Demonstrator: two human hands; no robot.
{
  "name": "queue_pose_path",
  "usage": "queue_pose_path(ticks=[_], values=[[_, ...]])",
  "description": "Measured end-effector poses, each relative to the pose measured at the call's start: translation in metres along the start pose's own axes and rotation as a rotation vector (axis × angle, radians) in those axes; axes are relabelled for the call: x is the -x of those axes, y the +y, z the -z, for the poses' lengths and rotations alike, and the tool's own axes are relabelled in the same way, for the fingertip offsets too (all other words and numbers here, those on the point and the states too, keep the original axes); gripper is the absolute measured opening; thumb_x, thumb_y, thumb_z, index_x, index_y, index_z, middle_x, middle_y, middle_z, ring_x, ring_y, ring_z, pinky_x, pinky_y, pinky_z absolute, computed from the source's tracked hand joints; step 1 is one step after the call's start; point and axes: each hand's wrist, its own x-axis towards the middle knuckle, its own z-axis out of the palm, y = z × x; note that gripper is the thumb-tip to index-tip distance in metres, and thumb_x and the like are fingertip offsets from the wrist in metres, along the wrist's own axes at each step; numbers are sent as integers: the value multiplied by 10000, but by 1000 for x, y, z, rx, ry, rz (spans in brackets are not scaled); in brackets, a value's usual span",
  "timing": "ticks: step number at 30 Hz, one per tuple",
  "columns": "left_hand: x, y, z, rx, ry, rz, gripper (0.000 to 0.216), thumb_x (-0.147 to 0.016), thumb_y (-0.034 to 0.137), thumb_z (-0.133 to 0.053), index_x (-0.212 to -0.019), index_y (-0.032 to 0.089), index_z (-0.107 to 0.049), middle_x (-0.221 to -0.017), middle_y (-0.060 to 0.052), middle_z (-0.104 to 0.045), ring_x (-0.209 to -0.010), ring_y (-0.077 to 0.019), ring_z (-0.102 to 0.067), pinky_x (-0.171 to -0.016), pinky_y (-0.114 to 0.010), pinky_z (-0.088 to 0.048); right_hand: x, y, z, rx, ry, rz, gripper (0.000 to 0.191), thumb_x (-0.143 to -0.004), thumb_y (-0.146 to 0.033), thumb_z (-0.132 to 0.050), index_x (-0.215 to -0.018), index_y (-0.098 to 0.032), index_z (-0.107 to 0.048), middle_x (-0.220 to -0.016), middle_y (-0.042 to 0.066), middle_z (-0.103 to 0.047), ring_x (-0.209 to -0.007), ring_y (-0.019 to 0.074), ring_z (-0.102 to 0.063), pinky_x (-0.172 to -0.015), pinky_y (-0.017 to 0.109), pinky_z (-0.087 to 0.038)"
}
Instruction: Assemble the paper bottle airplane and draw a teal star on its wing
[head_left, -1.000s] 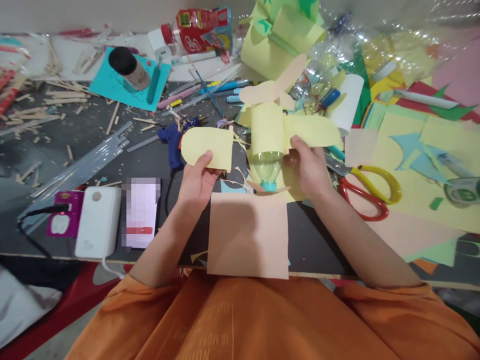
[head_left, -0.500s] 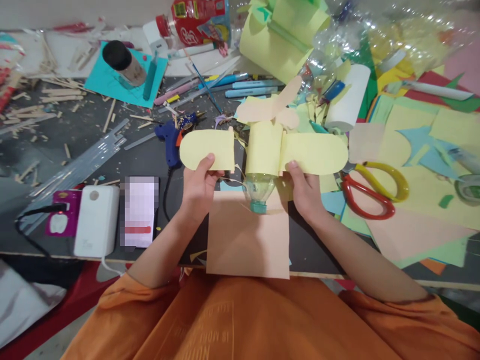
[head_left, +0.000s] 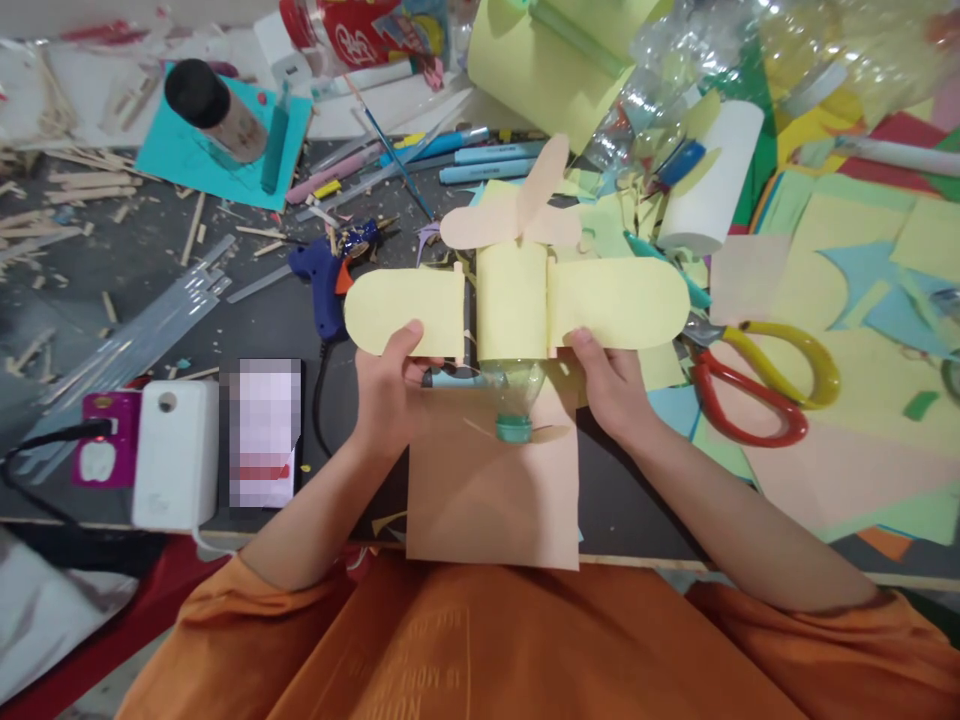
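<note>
My left hand [head_left: 390, 390] pinches a loose yellow paper wing [head_left: 401, 312] with a rounded end, held level against the left side of a plastic bottle [head_left: 514, 400]. The bottle is wrapped in yellow paper [head_left: 512, 300], its green cap [head_left: 514, 430] pointing toward me. My right hand [head_left: 611, 385] grips the bottle's right side under a second yellow wing [head_left: 619, 302] fixed to the wrap. A peach paper tail piece [head_left: 517, 210] sticks up at the far end. Under both hands lies a peach paper sheet [head_left: 491, 500].
A blue glue gun [head_left: 322, 275] lies just left of the wing. Red and yellow scissors [head_left: 757, 385] rest to the right. A phone [head_left: 262, 430], white charger [head_left: 166, 465], glue sticks [head_left: 142, 335], pens [head_left: 480, 160], a white roll [head_left: 709, 195] and coloured paper [head_left: 840, 330] crowd the dark table [head_left: 75, 290].
The loose wing in my left hand has moved right until it meets the bottle's wrap. The bottle has levelled out, both wings now in one line.
</note>
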Motion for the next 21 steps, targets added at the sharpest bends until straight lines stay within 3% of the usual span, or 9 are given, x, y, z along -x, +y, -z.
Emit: queue_pose_path(ticks=[3, 8, 12, 21], values=[[-1, -1, -1, 19, 20, 20, 217, -671, 295, -746, -789, 217, -581, -846, 13, -669, -674, -100, -646, -599, -216, -544, 0, -2, 1, -15, -32, 7, 507, -871, -731, -485, -890, -273, -703, -927, 75, -736, -1098, 267, -675, -1045, 446, -523], [-2, -2, -1, 20, 16, 29, 212, -666, 267, -753, -718, 204, -558, -848, 3, -680, -696, -98, -647, -621, -202, -551, -2, -6, -1, -60, -6, 31, 634, -792, -799, -547, -1078, -265, -732, -998, 88, -759, -1145, 302, -671, -1103, 499, -489], [-1, -4, -1, 24, -13, 41, 224, -673, 274, -752, -727, 198, -549, -878, -9, -667, -680, -108, -656, -603, -235, -543, -2, -6, -2, -42, 17, 41, 717, -763, -843, -532, -1109, -249, -736, -986, 99, -763, -1132, 318, -675, -1103, 514, -488], [1, -5, -2, 71, -39, 61, 264, -639, 296, -797, -773, 204, -588, -882, -10, -695, -649, -102, -649, -555, -203, -549, -1, 0, 1, -15, -57, 55, 580, -861, -768, -476, -877, -255, -746, -935, 81, -761, -1047, 265, -697, -1071, 444, -509]])
